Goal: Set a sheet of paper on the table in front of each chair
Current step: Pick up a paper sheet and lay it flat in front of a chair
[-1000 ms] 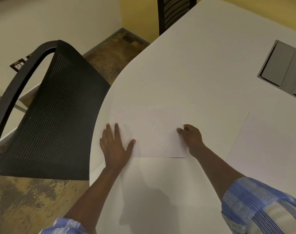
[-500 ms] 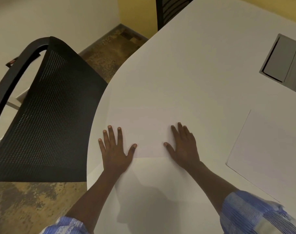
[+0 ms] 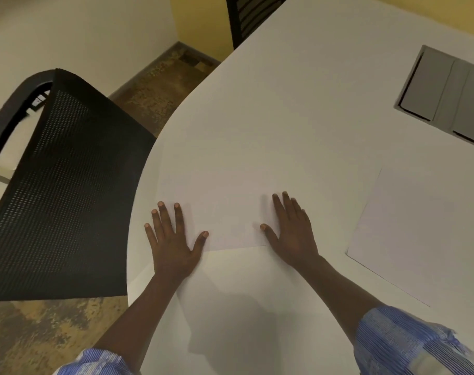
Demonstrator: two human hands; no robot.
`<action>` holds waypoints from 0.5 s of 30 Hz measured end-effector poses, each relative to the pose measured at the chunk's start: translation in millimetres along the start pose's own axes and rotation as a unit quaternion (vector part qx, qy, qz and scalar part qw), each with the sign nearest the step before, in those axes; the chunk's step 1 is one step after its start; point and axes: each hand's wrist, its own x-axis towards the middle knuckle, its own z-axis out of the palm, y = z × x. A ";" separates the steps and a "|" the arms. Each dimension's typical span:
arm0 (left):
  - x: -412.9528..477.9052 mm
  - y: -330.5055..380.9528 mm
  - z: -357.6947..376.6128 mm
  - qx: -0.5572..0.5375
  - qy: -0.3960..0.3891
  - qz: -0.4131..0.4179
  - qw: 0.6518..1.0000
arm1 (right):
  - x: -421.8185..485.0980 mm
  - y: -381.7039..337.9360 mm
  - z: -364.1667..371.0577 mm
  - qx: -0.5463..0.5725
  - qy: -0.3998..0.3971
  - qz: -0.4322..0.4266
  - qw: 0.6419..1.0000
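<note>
A white sheet of paper point(image 3: 225, 207) lies flat on the white table point(image 3: 298, 104), in front of the black mesh chair point(image 3: 59, 190) at the left. My left hand point(image 3: 173, 239) rests flat with fingers spread on the sheet's near-left corner. My right hand point(image 3: 292, 231) lies flat, fingers apart, on its near-right corner. Neither hand grips anything. A second sheet of paper point(image 3: 420, 231) lies on the table to the right, apart from both hands.
A grey cable hatch point(image 3: 444, 98) is set into the table at the far right. Another dark chair point(image 3: 246, 14) stands at the far edge. The table's curved edge point(image 3: 138, 201) runs close to the mesh chair; mottled floor point(image 3: 40, 331) lies below.
My right hand went from pinching the sheet's near-right corner to lying flat and open on it. The left hand stayed pressed flat. The view shifted slightly.
</note>
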 end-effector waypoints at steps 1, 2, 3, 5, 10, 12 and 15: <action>-2.2 5.9 -1.9 -0.004 0.005 0.012 1.000 | -7.4 7.8 -5.4 0.007 0.011 0.010 1.000; -5.3 15.3 -3.0 -0.012 0.009 0.027 1.000 | -16.3 18.0 -10.9 0.013 0.022 0.023 0.999; -9.3 28.2 -3.6 -0.022 0.009 0.043 0.999 | -26.2 30.3 -16.2 0.018 0.032 0.037 0.999; -21.2 63.6 -2.3 -0.040 -0.002 0.077 0.996 | -49.8 59.0 -26.2 0.022 0.050 0.073 0.996; -71.8 170.5 19.6 -0.083 -0.058 0.194 0.976 | -119.8 131.9 -48.2 0.015 0.090 0.189 0.978; -96.2 213.3 32.3 -0.097 -0.077 0.243 0.962 | -147.7 159.5 -53.3 0.010 0.098 0.234 0.967; -128.0 267.3 46.1 -0.106 -0.099 0.300 0.943 | -181.8 193.5 -53.4 -0.002 0.100 0.272 0.957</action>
